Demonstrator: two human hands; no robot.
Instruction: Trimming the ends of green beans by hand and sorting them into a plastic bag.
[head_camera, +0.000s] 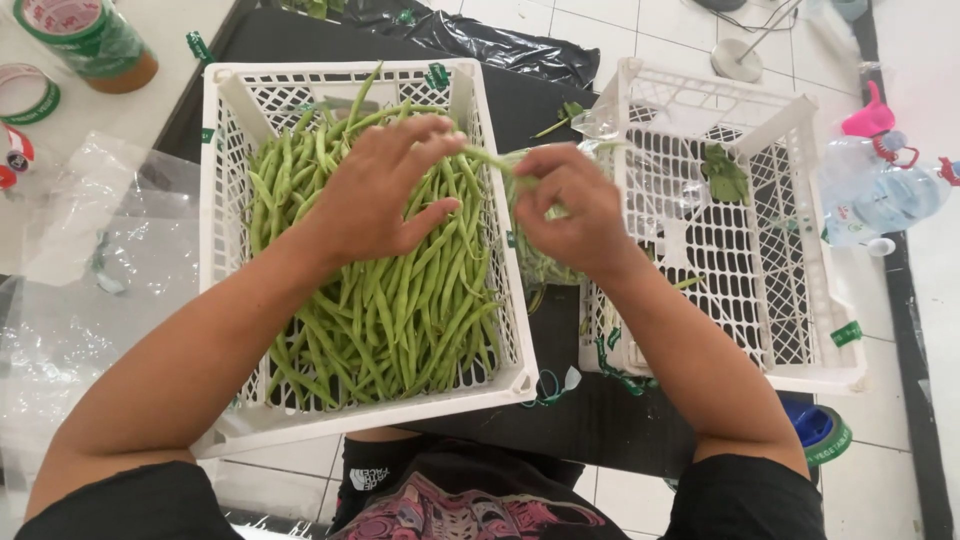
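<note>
A white plastic crate in front of me is heaped with long green beans. My left hand hovers over the pile, fingers spread, its fingertips on one green bean that runs across to my right hand. My right hand is closed around that bean and around the mouth of a clear plastic bag holding several beans, between the two crates.
A second white crate, nearly empty with a few leaves, stands on the right. Tape rolls and clear plastic sheets lie on the left. Plastic bottles and a pink object sit far right; black sheet underneath.
</note>
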